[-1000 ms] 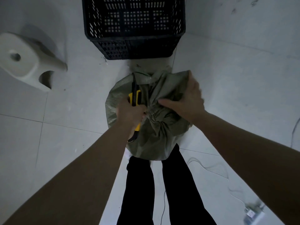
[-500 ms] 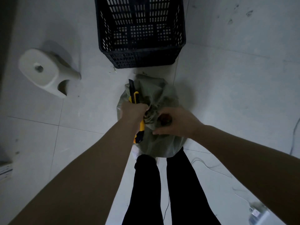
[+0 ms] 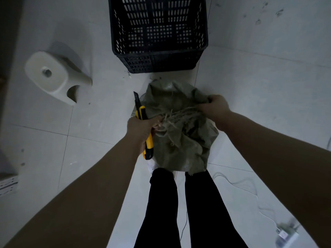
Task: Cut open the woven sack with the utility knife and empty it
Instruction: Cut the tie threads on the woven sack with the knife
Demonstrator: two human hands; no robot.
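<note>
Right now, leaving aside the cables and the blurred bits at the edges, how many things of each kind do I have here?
Woven sack: 1
Utility knife: 1
Black plastic crate: 1
White plastic stool: 1
Total: 4

We look into a dim, bluish-grey scene under soft, flat light. The pale floor (image 3: 268, 90) is the brightest part, most of all near the bottom middle, while the left edge sinks into deep shadow. The forearms (image 3: 100, 185) come out dark and underexposed. The sack (image 3: 179, 144) shows little detail in its folds, and the knife (image 3: 149, 143) gives the only strong colour, yellow. The crate (image 3: 159, 56) leans from wide-angle bending, and the small box (image 3: 286, 235) at bottom right is smeared.
</note>
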